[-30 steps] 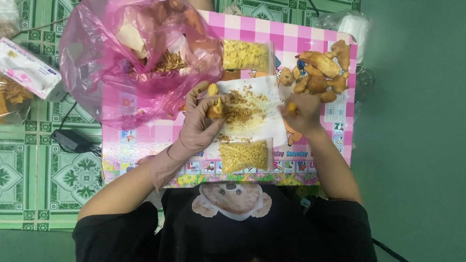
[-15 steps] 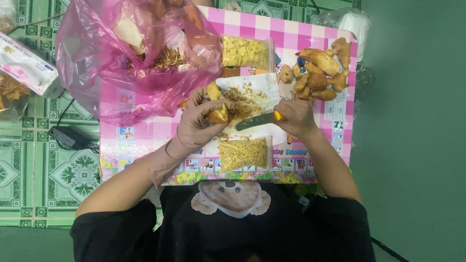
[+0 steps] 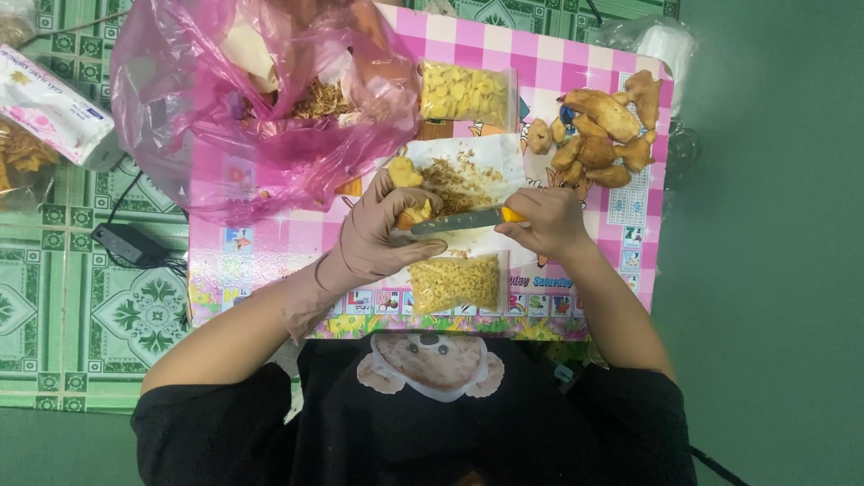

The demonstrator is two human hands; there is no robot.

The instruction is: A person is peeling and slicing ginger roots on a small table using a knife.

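From the head camera, a pink checked mat (image 3: 297,247) covers the surface. A big pink plastic bag (image 3: 225,99) fills its far left corner. A clear bag of yellow pieces (image 3: 466,92) lies far of the middle, a second clear bag (image 3: 454,283) near the body, and a heap of brown ginger roots (image 3: 598,135) at the far right. In the middle, over white paper strewn with peelings (image 3: 459,171), the gloved left hand (image 3: 382,236) grips a yellow ginger piece (image 3: 412,214). The bare right hand (image 3: 544,220) closes on a knife (image 3: 459,220). Its long axis runs left to right, blade pointing left against the piece.
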